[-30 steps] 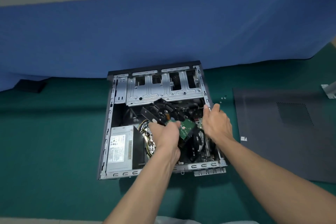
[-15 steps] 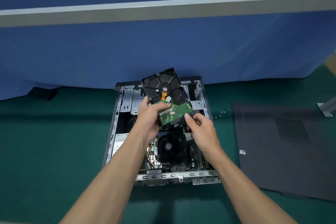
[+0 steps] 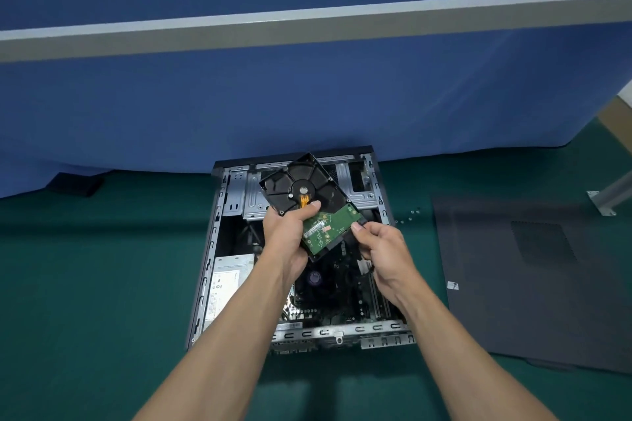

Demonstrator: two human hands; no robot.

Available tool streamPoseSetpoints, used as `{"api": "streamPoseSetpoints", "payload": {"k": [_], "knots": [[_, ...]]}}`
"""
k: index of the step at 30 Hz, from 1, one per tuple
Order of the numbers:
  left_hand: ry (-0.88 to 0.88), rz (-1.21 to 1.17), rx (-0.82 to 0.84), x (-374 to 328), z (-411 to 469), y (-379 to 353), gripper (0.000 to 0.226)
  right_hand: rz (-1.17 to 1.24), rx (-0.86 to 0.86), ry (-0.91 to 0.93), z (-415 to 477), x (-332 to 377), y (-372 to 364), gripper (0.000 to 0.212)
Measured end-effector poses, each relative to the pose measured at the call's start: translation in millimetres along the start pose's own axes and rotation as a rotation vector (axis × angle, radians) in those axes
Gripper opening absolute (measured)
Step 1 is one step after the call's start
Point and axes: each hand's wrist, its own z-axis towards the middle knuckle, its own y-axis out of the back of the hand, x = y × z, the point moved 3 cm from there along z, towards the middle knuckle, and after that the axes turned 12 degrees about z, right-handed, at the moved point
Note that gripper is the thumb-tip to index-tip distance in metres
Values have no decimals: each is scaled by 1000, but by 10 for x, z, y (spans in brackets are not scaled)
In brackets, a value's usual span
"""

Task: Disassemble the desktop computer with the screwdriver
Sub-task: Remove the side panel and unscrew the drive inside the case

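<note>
The open desktop case (image 3: 208,249) lies on its side on the green mat. Above it I hold a black hard drive (image 3: 297,186) with its green circuit board facing up, tilted. My left hand (image 3: 285,232) grips the drive's left edge, thumb on top. My right hand (image 3: 381,251) pinches a black cable connector (image 3: 359,225) at the drive's near right corner. Inside the case I see the grey power supply (image 3: 227,278), the motherboard with its fan (image 3: 313,278) and the metal drive cage (image 3: 251,195). No screwdriver is in view.
The removed dark side panel (image 3: 530,277) lies flat to the right of the case. Several small screws (image 3: 412,215) lie between case and panel. A blue partition (image 3: 307,106) stands right behind the case. A metal bracket (image 3: 605,200) is at the far right.
The drive has come up out of the case, held by my left hand. My right hand left the case's right wall and took hold of the connector at the drive's corner.
</note>
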Motion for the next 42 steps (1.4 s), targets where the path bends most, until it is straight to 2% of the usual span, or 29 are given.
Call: {"api": "streamPoseSetpoints", "payload": {"k": [4,9,11,16,20,23,25,28,30,31,33,35,37,39,42], "knots": [[-25,-13,-125,41,0,12,41,-52,-198,49,-1,-167,-143,28],[-12,59,-86,-41,33,87,38,16,23,-30,13,-114,-60,23],[-12,46,-104,-50,32,68,39,28,20,-13,29,-87,-64,22],[-31,28,-186,9,33,14,40,-114,-206,46,48,-217,-159,32],[0,60,-140,-31,74,43,39,9,41,-35,44,-114,-66,24],[6,48,-135,-44,85,35,38,-41,13,-23,44,-101,-43,28],[-17,53,-139,-56,92,35,36,-160,-55,-9,28,-126,-22,30],[-64,63,-141,-124,114,78,33,-596,-90,44,-18,-112,78,26],[-94,72,-146,-178,120,108,36,-862,-110,174,-44,-104,108,44],[-106,80,-148,-198,119,113,39,-902,-133,254,-73,-94,101,50],[-123,82,-146,-229,109,111,42,-800,-123,348,-113,-38,64,41],[-138,73,-133,-245,96,90,36,-581,-20,272,-106,-6,-11,20],[-141,74,-115,-234,81,57,30,-438,89,188,-72,11,-112,30],[-122,63,-93,-207,58,20,28,-393,130,172,-16,-2,-180,39],[-91,64,-59,-192,44,-4,31,-199,166,103,32,-57,-192,36]]}}
